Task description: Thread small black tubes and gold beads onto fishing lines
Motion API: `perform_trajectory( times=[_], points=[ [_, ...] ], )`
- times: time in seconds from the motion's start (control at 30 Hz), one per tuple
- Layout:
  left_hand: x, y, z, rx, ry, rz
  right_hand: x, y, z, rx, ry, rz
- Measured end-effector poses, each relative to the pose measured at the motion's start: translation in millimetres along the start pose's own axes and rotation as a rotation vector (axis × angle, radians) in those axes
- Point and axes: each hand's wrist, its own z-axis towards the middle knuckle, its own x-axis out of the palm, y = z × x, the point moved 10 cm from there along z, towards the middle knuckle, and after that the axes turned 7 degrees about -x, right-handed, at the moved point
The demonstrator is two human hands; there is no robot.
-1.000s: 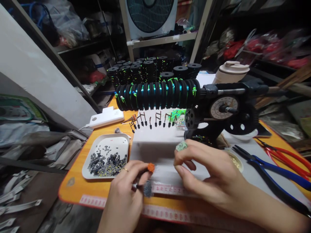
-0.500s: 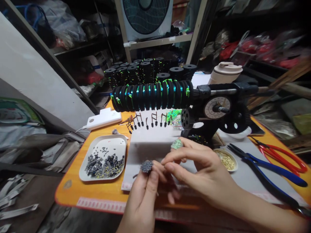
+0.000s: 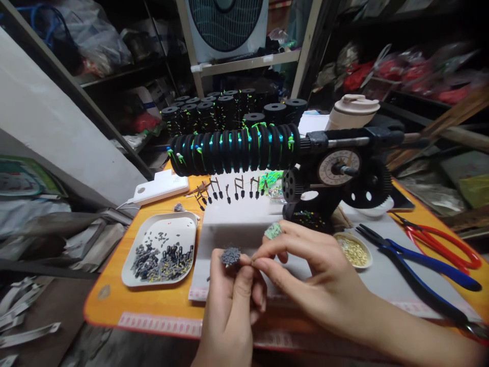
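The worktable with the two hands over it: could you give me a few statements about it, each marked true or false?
1. A grey lump sits on the left hand. True.
2. The right hand bears a red lump. False: it bears a green lump.
3. The white tray holds small dark pieces. True.
4. The lidded cup stands in the tray. False: it stands behind the black machine.
5. The blue-handled pliers lie on the person's right. True.

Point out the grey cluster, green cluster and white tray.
Grey cluster [image 3: 231, 256]: head view, middle of its bumpy surface.
Green cluster [image 3: 272, 231]: head view, middle of its visible side.
White tray [image 3: 158, 223]: head view, bare floor.
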Motion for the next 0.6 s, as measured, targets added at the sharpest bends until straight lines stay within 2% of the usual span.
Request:
perform_trajectory(
  times=[0.17, 0.27, 0.43, 0.6],
  points=[
    [-1.2, 2, 0, 0.051, 0.008, -0.113, 5, -1, 1, 0.007, 0.048, 0.030],
    [-2.4, -9, -1, 0.132, 0.041, -0.186, 1, -4, 2, 0.024, 0.050, 0.000],
    [-10.8, -25, -6, 0.284, 0.017, -0.186, -6, -10, 2, 0.074, 0.026, -0.030],
    [-13.3, -24, -8, 0.308, 0.004, -0.201, -1, -12, 1, 0.094, 0.037, -0.004]
  ],
)
